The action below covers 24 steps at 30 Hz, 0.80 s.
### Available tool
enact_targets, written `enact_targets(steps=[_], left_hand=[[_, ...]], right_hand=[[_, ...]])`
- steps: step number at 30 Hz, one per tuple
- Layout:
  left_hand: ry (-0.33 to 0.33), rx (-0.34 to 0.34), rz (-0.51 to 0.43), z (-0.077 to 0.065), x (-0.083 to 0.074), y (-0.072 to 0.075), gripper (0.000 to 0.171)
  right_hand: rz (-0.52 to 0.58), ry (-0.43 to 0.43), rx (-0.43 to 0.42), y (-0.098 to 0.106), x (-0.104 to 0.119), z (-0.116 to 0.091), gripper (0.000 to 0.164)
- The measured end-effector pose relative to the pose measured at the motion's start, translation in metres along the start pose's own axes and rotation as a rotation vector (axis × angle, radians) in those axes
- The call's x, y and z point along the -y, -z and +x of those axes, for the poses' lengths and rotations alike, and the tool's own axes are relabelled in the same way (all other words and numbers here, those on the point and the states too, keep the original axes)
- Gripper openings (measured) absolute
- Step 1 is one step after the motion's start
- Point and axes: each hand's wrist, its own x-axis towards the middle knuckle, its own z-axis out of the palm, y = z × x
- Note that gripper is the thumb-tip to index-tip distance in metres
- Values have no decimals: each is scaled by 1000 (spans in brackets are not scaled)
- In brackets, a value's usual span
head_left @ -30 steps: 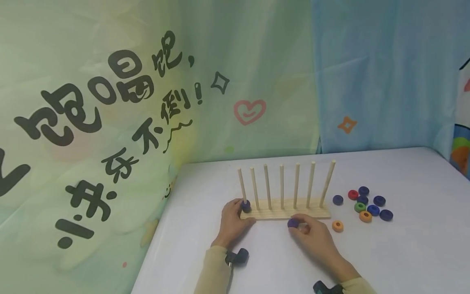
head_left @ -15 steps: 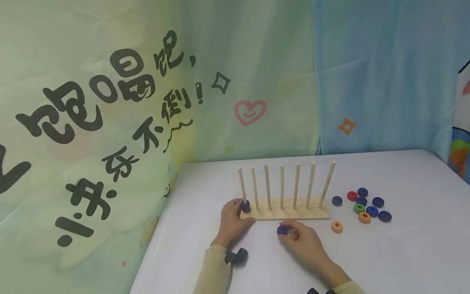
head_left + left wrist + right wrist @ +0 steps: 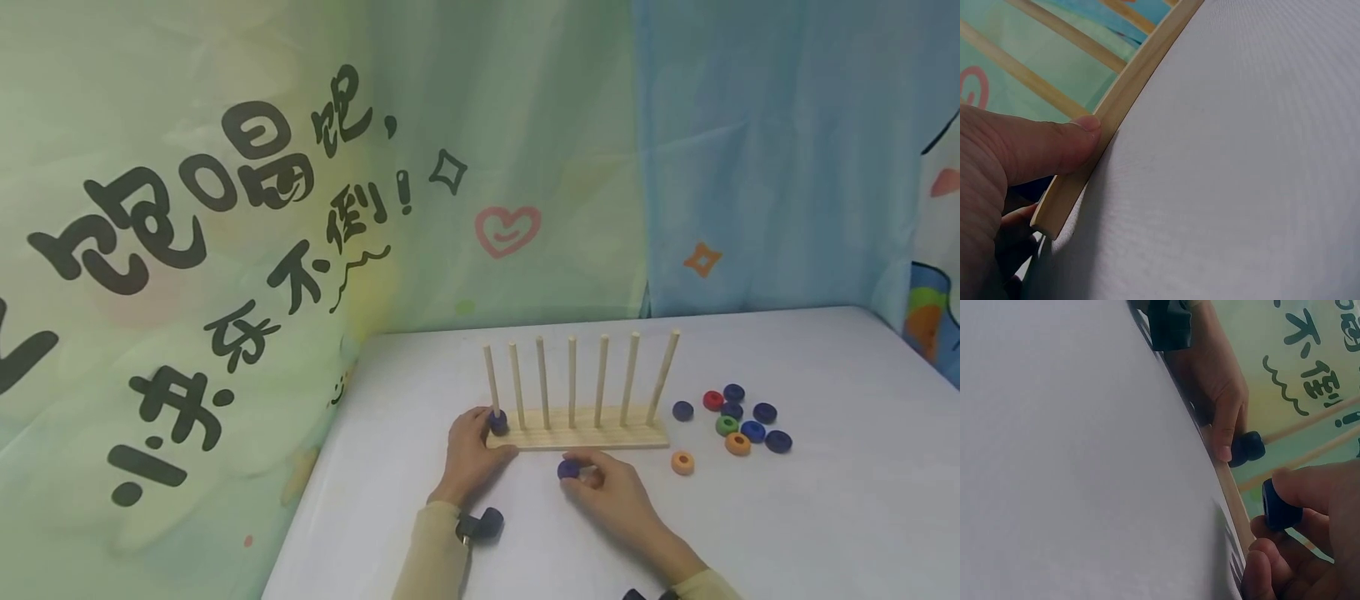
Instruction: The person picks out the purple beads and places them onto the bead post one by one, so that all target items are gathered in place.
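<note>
A wooden peg rack [image 3: 573, 429] with a row of upright pegs stands on the white table. My left hand [image 3: 468, 454] grips its left end, the thumb [image 3: 1060, 144] lying on the front edge of the base. Dark blue rings [image 3: 1249, 448] sit low on the leftmost peg, beside the left fingers. In front of the rack, my right hand [image 3: 611, 492] pinches another dark blue ring [image 3: 1280, 505] between thumb and fingers. That ring [image 3: 568, 469] is apart from the pegs, with its side turned to the right wrist camera.
Loose rings lie right of the rack: a red one [image 3: 713, 401], a green one [image 3: 727, 426], several blue ones and two orange ones. The nearer orange ring [image 3: 682, 463] lies close to the rack's right end. Printed cloth hangs behind and left of the table.
My right hand has moved left along the front of the rack and slightly toward me, carrying the blue ring. The left hand keeps its grip on the rack's end.
</note>
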Motion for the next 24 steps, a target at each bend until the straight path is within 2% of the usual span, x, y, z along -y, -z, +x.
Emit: enact_targets(steps=[5, 9, 12, 17, 21, 24], left_hand=[[6, 1, 15, 0, 2, -1, 67], [19, 4, 22, 1, 3, -3, 68], [20, 3, 16, 1, 2, -4, 69], [-1, -8, 15, 0, 2, -5, 70], [1, -11, 26, 0, 4, -4, 72], [14, -14, 17, 0, 5, -4, 78]], right_hand=[[17, 10, 30, -3, 6, 1, 36], [-20, 16, 45, -4, 7, 4, 35], [-42, 22, 42, -1, 11, 9, 34], [-21, 52, 24, 7, 24, 14, 33], [-64, 153, -5, 8, 37, 20, 33], [-107, 260, -20, 6, 46, 27, 32]])
